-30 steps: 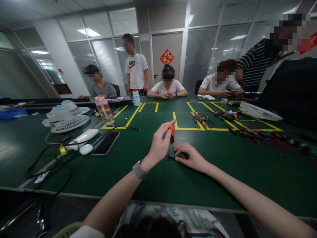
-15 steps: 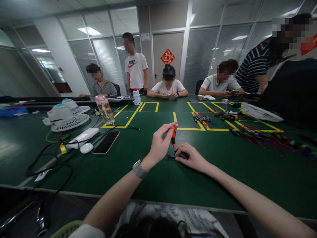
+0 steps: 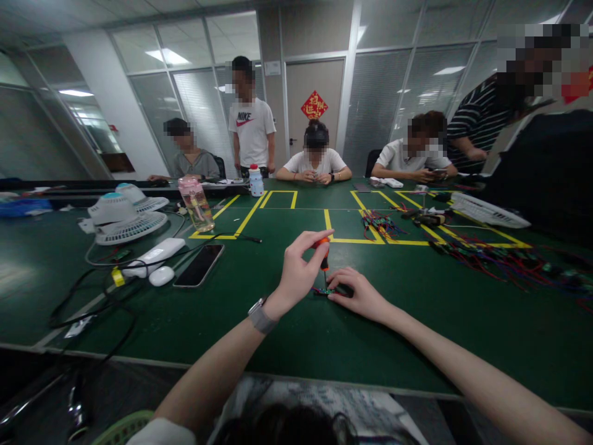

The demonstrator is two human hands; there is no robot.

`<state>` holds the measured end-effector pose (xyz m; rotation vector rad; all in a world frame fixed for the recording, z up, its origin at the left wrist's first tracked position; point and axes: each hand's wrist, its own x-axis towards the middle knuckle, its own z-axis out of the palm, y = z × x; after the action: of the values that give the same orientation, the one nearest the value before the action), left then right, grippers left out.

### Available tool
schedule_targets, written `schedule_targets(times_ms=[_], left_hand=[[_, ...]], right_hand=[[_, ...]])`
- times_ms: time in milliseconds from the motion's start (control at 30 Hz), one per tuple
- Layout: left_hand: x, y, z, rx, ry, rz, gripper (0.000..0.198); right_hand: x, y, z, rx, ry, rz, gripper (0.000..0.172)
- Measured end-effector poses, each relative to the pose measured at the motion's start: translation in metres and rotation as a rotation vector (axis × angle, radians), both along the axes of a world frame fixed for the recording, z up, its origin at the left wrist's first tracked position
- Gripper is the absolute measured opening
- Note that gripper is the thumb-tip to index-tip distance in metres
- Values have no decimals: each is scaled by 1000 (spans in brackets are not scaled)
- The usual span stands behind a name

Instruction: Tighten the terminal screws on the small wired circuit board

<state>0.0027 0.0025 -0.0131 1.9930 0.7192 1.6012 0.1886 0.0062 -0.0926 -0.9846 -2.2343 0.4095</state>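
Observation:
My left hand is closed round the handle of an orange and black screwdriver, which stands upright. The screwdriver's tip meets a small green circuit board lying on the green table. With its fingers closed on the board's right end, my right hand presses it to the tabletop. Thin red and blue wires show at the board's left end. Part of the board and a dark piece near it are hidden under my right fingers.
To the left lie a phone, a white earphone case, a power strip, black cables and white fans. A pink bottle stands beyond. Wired boards lie at right. Several people sit or stand across the table.
My left hand has shifted slightly around the screwdriver handle, covering more of its top. My right hand and the board stay in place. Across the table, people moved a little.

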Motion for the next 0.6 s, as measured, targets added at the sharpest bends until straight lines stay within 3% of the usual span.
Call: schedule_targets(times_ms=[133, 300, 500, 600], left_hand=[[-1, 1, 0, 36, 27, 93, 25], [-1, 5, -2, 29, 3, -16, 32], [-1, 1, 1, 42, 7, 80, 20], [-1, 1, 1, -1, 29, 28, 25]], right_hand=[[0, 0, 0, -5, 4, -4, 5], [0, -1, 1, -13, 18, -2, 5], [0, 0, 0, -11, 10, -7, 5], [0, 0, -1, -6, 8, -5, 5]])
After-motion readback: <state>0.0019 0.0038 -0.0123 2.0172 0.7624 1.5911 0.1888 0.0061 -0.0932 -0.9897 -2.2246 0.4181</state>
